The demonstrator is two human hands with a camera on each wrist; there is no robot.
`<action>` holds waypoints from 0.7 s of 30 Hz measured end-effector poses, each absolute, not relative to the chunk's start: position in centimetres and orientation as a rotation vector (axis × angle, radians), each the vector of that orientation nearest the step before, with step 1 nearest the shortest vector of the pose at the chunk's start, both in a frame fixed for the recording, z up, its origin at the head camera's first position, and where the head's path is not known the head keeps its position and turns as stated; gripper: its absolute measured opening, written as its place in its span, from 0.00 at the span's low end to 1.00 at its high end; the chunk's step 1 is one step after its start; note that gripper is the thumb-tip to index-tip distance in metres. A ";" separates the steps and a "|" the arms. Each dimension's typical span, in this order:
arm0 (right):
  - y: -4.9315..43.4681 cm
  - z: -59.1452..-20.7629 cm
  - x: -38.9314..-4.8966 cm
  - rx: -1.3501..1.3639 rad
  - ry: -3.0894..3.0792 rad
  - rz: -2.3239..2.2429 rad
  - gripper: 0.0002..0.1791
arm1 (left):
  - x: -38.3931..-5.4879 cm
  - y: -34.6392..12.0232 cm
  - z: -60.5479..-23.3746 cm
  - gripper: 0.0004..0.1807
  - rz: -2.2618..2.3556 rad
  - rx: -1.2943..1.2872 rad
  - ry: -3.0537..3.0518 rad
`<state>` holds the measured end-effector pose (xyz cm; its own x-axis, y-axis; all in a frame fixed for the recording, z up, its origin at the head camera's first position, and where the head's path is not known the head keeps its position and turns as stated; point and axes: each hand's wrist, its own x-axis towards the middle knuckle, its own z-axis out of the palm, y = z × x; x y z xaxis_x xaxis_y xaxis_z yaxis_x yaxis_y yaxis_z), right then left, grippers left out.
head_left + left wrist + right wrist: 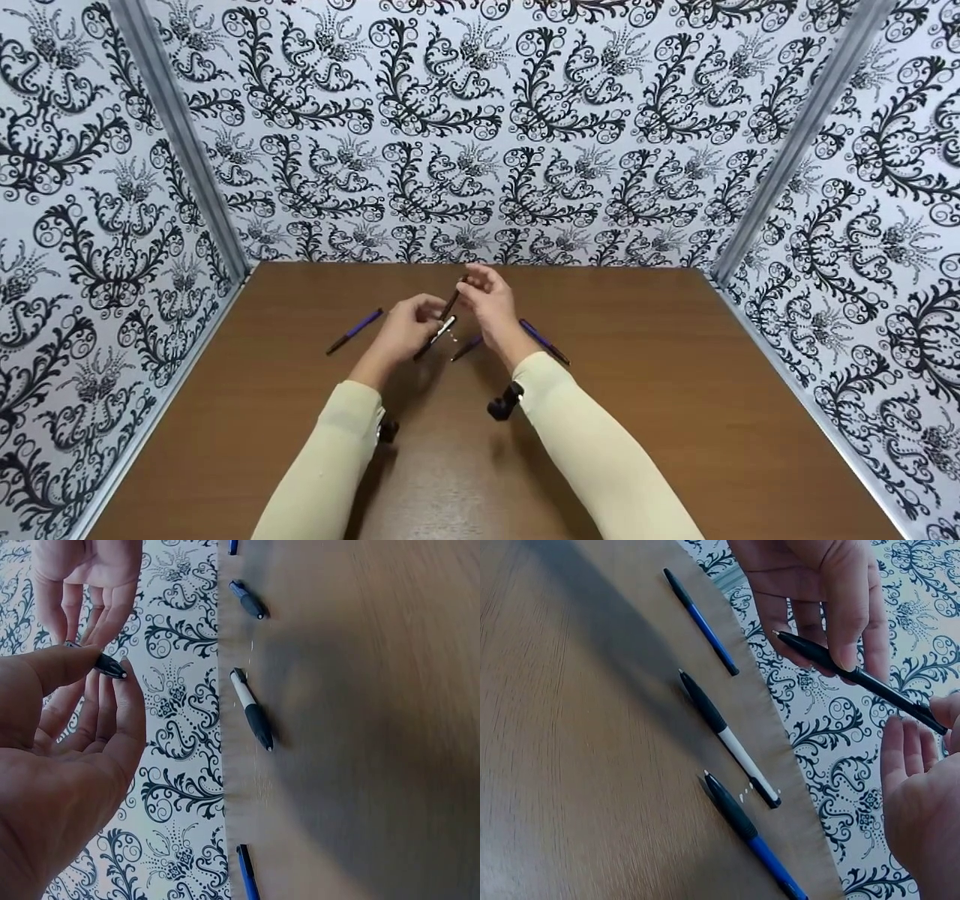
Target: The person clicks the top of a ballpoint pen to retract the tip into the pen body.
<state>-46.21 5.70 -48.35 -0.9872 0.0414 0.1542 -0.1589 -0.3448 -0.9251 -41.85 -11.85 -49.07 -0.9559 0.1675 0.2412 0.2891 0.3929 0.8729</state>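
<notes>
A black pen (877, 686) is held in the air above the table, between both hands. My left hand (409, 326) pinches it near its tip end between thumb and fingers. At the other end, my right hand (491, 304) has its thumb and fingertips on the pen. Below the hands lies a white pen with a black grip (735, 746). One blue pen (355, 331) lies left of my left hand. Another blue pen (769, 859) is partly covered by my right hand in the head view, and a third blue pen (544, 341) lies beside my right wrist.
The brown wooden table (720, 420) is bordered by patterned black-and-white walls (465, 135) at the back and sides. Small white marks (744, 793) show on the table near the white pen. A black wrist camera (504, 403) sits on the right sleeve.
</notes>
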 end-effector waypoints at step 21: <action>6.2 -48.4 -46.0 0.274 -1.755 2.344 0.15 | -41.4 -10.7 -49.1 0.16 -1.740 -0.435 -2.448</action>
